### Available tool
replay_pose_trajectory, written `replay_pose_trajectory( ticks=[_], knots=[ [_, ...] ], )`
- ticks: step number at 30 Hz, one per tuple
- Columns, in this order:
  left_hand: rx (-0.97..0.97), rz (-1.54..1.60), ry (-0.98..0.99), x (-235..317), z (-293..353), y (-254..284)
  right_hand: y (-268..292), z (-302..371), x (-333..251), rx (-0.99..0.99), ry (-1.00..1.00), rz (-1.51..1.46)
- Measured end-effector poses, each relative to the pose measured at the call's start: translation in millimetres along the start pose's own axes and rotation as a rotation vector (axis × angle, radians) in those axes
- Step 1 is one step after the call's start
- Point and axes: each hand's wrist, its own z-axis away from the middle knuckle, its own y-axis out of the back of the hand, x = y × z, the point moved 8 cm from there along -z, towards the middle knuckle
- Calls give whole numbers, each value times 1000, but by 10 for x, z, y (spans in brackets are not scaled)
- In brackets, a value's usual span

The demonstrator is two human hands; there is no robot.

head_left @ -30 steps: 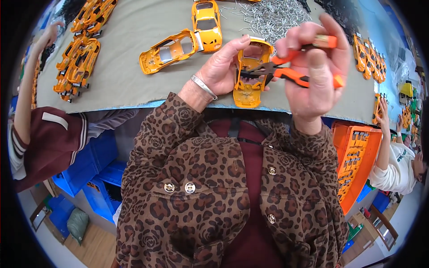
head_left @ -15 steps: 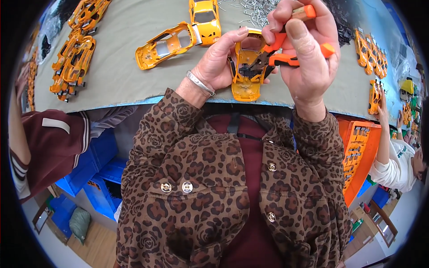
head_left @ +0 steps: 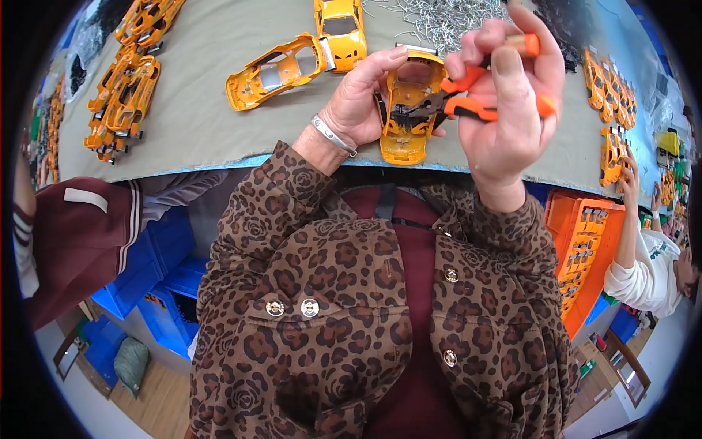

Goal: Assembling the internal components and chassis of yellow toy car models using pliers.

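Note:
My left hand (head_left: 360, 102) is closed round the left side of a yellow toy car body shell (head_left: 404, 148), its hollow inside turned up, with black parts within. Orange-and-black pliers (head_left: 472, 110) are gripped in my right hand (head_left: 508, 132). Their jaws reach into the middle of the shell, at the black parts; what they pinch, if anything, is too small to make out. Left of my left hand lies another yellow shell (head_left: 274, 73), hollow side up. One more yellow car body (head_left: 340, 36) stands just beyond it, the two touching.
A heap of small metal wire pieces (head_left: 457, 22) lies at the far side of the table (head_left: 197, 110). Stacked yellow car bodies (head_left: 124, 102) stand at left, more cars (head_left: 607, 88) at right. An orange crate (head_left: 585, 249) stands at lower right. A co-worker's hand (head_left: 629, 175) touches a car at right.
My right hand has moved slightly right and down with the pliers, and their jaws now show more plainly inside the shell. My left hand still holds the shell in nearly the same place.

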Motion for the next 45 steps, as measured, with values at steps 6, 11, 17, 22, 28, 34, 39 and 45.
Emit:
replay_pose_trajectory(
  ticks=[6,11,17,22,28,34,39,45],
  knots=[
    [-45,-33,5,-13,4,-30,106,74,-17,99,73,-185],
    [-120,85,75,-89,8,-80,-20,-251,310,-241,140,-1233],
    [-192,257,-3,-40,21,-37,81,-15,122,34,75,-506],
    [-7,-54,-4,-26,-15,23,27,343,-130,199,154,-39],
    [3,-60,4,14,-63,-37,-67,613,-215,122,318,56],
    [95,-209,-5,-8,-69,61,-113,639,-170,123,316,10],
    [309,-352,-80,-49,-11,226,-261,537,-461,13,258,-64],
    [70,-56,-273,700,193,-169,168,430,-1090,54,514,68]
  ],
)
